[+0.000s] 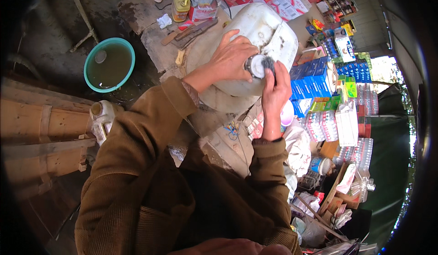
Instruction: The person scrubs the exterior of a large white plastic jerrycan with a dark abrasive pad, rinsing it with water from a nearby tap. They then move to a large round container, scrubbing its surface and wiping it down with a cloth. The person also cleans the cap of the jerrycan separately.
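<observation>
A large dirty white plastic jerrycan (pixel 236 22) sits before me on a round, worn surface (pixel 219 97). On its near side is a round white cap (pixel 256 66) with a dark grey rim. My left hand (pixel 231 58) grips the cap's rim from the left, thumb below and fingers above. Pinched in the fingertips of my right hand (pixel 278 87) is a dark, fibrous scouring pad (pixel 268 66), which touches the cap's right side. Whether the cap is fixed to the jerrycan is hard to tell.
A teal basin (pixel 132 58) of murky water stands on the left floor, near a dirty plastic jug (pixel 99 118). Wood strips (pixel 195 32) and a yellow oil jug (pixel 181 3) lie beyond the left hand. Stacked blue boxes (pixel 311 80) and bottle packs (pixel 318 126) crowd the right.
</observation>
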### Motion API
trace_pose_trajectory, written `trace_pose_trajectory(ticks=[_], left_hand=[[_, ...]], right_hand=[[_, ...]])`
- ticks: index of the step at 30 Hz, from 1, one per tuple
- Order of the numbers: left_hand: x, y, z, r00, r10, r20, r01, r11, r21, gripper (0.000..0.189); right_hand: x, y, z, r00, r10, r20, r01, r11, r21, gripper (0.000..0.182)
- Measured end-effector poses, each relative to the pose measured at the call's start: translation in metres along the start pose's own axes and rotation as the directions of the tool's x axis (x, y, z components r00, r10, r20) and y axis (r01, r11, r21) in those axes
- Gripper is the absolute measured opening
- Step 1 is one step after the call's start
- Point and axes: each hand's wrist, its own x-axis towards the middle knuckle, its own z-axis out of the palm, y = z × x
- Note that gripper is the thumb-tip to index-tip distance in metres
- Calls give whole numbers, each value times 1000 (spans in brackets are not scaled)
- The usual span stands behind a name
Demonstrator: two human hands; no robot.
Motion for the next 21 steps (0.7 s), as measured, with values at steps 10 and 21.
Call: trace_pose_trajectory(ticks=[10,21], left_hand=[[2,2,-6,986,-57,156,54,998,22,81],[8,18,-20,960,-126,250,131,991,-4,79]], right_hand=[[-6,2,8,994,110,-25,-112,941,-319,19],[-21,9,4,980,38,-193,-45,998,-35,16]])
